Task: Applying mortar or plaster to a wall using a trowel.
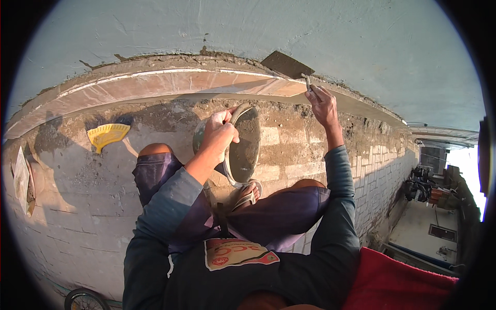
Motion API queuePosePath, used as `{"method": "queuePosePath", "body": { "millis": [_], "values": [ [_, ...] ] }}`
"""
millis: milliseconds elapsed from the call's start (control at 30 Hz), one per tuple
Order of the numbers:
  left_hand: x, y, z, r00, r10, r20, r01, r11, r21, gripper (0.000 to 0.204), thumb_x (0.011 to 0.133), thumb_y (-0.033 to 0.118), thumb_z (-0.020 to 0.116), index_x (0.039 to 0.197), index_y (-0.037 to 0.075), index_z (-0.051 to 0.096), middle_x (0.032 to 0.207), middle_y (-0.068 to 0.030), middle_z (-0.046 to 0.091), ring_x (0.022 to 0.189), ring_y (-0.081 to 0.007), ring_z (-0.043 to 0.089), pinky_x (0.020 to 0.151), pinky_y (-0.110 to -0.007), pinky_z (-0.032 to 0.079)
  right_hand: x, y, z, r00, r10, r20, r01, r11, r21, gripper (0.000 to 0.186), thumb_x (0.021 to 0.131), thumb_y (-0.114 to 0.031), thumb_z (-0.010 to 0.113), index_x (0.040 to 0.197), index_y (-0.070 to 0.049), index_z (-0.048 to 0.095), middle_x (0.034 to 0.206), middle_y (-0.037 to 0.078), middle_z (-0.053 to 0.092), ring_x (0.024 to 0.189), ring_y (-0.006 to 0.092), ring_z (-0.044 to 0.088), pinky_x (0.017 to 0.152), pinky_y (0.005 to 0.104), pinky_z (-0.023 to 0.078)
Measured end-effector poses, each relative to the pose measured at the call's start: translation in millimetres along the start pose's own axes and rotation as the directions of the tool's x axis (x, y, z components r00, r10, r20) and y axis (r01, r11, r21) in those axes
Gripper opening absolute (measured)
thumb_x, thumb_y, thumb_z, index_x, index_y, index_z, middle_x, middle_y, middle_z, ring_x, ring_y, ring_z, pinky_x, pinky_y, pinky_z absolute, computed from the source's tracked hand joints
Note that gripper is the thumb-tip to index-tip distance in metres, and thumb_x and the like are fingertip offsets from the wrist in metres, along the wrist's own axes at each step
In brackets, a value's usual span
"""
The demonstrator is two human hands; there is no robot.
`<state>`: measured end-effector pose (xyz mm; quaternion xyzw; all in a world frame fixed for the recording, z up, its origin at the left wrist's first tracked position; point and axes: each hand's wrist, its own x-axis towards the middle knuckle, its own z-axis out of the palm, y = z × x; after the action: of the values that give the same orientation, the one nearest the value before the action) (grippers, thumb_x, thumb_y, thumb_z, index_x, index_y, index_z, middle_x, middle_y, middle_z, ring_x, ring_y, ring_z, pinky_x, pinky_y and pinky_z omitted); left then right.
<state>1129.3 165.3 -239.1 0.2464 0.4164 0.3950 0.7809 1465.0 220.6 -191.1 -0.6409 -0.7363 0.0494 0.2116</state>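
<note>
My left hand [219, 135] is closed on the rim of a grey bucket [246, 140]. The bucket is tipped between my knees, its mouth toward the right, and its dark inside shows. My right hand [324, 105] is wrapped round the handle of a trowel [287, 64]. Its flat, dark blade lies at the joint between the ledge and the wall. Just under the blade runs a long ledge [222, 81], edged with a board and topped by rough mortar.
A smooth grey wall [330, 31] rises beyond the ledge. On the paved ground, a yellow broom [108, 135] lies to the left, near a pale board [21, 181]. A bicycle wheel [85, 299] shows at lower left. A motorcycle [418, 185] stands far right.
</note>
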Motion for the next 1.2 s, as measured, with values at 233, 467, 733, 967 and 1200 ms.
{"method": "queuePosePath", "body": {
  "millis": [233,467,733,967,1200],
  "values": [
    [1.4,1.2,-1.4,0.996,0.088,-0.002,-0.088,0.993,0.073,0.023,0.06,-0.011,0.049,0.08,-0.003,0.056,0.097,-0.0083,0.063,0.061,-0.0101,0.044,0.049,-0.025,0.039,-11.6,62.8,-19.2,0.995,0.057,-0.081,-0.063,0.996,-0.071,0.032,0.087,-0.021,0.072,0.11,0.001,0.07,0.104,0.018,0.071,0.094,0.0362,0.068,0.08,0.04,0.053],
    [8.0,-8.5,0.0,0.997,0.076,-0.005,-0.076,0.997,0.027,0.025,0.054,-0.011,0.051,0.067,0.006,0.038,0.131,-0.0149,0.06,0.073,-0.014,0.046,0.055,-0.029,0.04,-21.7,93.6,-61.8,0.989,0.093,-0.116,-0.106,0.989,-0.106,0.03,0.086,-0.018,0.072,0.109,0.001,0.07,0.1,0.016,0.071,0.09,0.0354,0.069,0.079,0.0404,0.053],
    [5.7,-0.9,13.4,0.998,0.052,-0.044,-0.05,0.997,0.056,0.023,0.055,-0.013,0.051,0.071,0.002,0.047,0.118,-0.0121,0.064,0.072,-0.0131,0.048,0.056,-0.027,0.042,-10.9,77.3,-53.5,0.993,0.019,-0.117,-0.043,0.978,-0.204,0.03,0.086,-0.021,0.072,0.108,-0.001,0.071,0.1,0.015,0.07,0.091,0.0359,0.066,0.079,0.0426,0.052],
    [7.8,-4.3,10.4,0.992,0.123,-0.027,-0.122,0.992,0.038,0.027,0.055,-0.014,0.051,0.08,-0.003,0.055,0.117,-0.0108,0.064,0.072,-0.0132,0.05,0.056,-0.027,0.044,-17.0,91.8,-46.2,0.994,0.046,-0.097,-0.059,0.989,-0.134,0.03,0.087,-0.023,0.071,0.109,-0.003,0.071,0.098,0.015,0.07,0.087,0.0377,0.067,0.076,0.0436,0.051],
    [7.0,-13.3,6.8,0.987,0.15,-0.064,-0.149,0.989,0.022,0.04,0.056,-0.016,0.05,0.094,-0.006,0.061,0.105,-0.0095,0.065,0.066,-0.0107,0.05,0.054,-0.024,0.044,-20.6,109.5,-48.2,0.993,0.064,-0.102,-0.075,0.991,-0.113,0.027,0.087,-0.02,0.071,0.108,-0.003,0.071,0.099,0.016,0.069,0.087,0.0381,0.066,0.076,0.044,0.05]
  ]
}}
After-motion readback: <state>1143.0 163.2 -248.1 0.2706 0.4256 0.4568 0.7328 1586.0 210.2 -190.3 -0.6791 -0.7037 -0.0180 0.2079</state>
